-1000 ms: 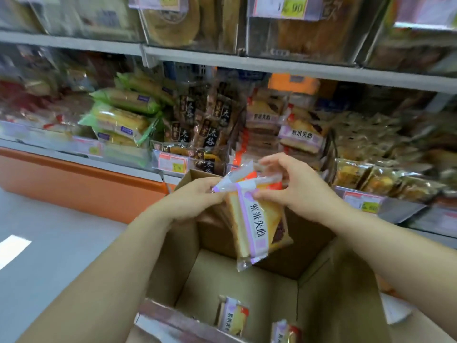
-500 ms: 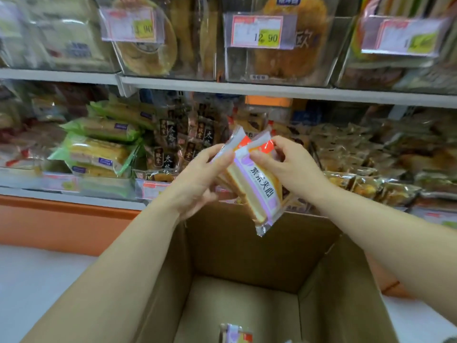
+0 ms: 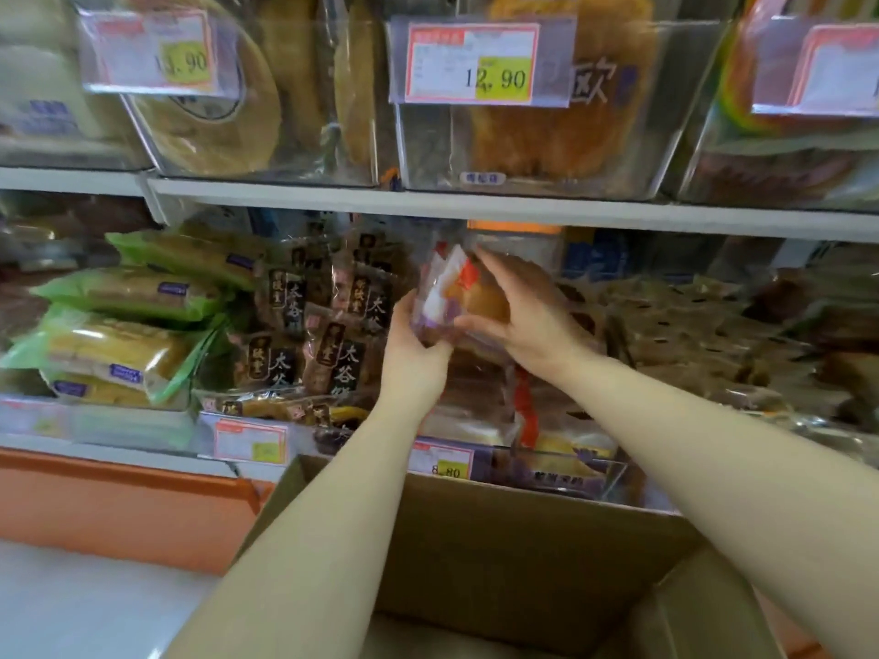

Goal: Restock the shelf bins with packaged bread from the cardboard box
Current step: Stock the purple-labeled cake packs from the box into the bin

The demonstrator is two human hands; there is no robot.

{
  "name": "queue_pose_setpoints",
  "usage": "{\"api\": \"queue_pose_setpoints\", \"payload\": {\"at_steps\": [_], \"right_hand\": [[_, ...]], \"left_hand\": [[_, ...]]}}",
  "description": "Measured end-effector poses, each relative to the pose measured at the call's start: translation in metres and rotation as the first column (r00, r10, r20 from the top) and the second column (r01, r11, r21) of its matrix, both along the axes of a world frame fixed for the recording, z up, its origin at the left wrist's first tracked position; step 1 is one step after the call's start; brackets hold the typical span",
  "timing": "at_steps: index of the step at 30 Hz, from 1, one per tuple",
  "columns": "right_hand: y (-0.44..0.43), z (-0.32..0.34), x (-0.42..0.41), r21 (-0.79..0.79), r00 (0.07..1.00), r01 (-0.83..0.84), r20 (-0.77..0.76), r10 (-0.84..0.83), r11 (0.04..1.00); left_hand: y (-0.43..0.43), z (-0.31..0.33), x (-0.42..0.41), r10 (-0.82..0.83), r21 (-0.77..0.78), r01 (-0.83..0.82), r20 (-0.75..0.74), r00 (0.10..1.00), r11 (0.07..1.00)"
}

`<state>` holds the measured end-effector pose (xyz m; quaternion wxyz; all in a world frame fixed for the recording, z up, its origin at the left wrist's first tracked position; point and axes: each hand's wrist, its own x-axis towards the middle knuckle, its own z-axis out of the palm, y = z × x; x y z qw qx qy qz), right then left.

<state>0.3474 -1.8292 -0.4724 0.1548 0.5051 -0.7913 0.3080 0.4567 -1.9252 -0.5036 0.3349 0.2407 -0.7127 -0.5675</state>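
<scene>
At nine o'clock on the lower shelf, green packets stacked flat, labels outward for shoppers. Next along, dark packets stood on end. Cradling the bread packet from seven o'clock with the left hand, fingers curled round its lower edge, likely bearing the weight. Clamping it from three o'clock with the right hand, thumb below and fingers over the top, probably steering it down into the clear bin at five o'clock. Not yet set down. At six o'clock, the cardboard box, open for the next reach.

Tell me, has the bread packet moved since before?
Yes. The left hand and right hand lifted the bread packet up and forward, from over the cardboard box to above the shelf bin.
</scene>
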Motion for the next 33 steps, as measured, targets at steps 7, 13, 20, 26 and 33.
{"api": "queue_pose_setpoints", "payload": {"at_steps": [7, 13, 20, 26, 33], "right_hand": [[0.037, -0.032, -0.024, 0.336, 0.984, 0.162, -0.124, -0.127, 0.928], [0.030, -0.028, -0.016, 0.328, 0.969, 0.242, -0.133, -0.209, 0.913], [0.039, -0.025, -0.003, 0.452, 0.976, 0.219, -0.112, -0.188, 0.865], [0.078, -0.031, 0.051, 0.190, 0.996, 0.033, -0.088, -0.016, 0.981], [0.141, -0.059, 0.092, 0.486, 0.982, -0.185, 0.058, 0.180, 0.854]], "left_hand": [[0.000, 0.003, -0.019, 0.101, -0.295, -0.037, 0.205, 0.973, 0.955], [0.028, 0.013, -0.005, 0.445, -0.787, 0.113, 0.453, 0.773, 0.606], [0.023, -0.001, 0.004, 0.515, -0.740, 0.548, 0.668, 0.537, 0.390], [0.028, 0.002, 0.030, 0.380, -0.898, 0.305, 0.415, 0.826, 0.318], [0.064, -0.060, 0.104, -0.123, -0.913, 0.369, 0.352, 0.928, 0.173]]}}
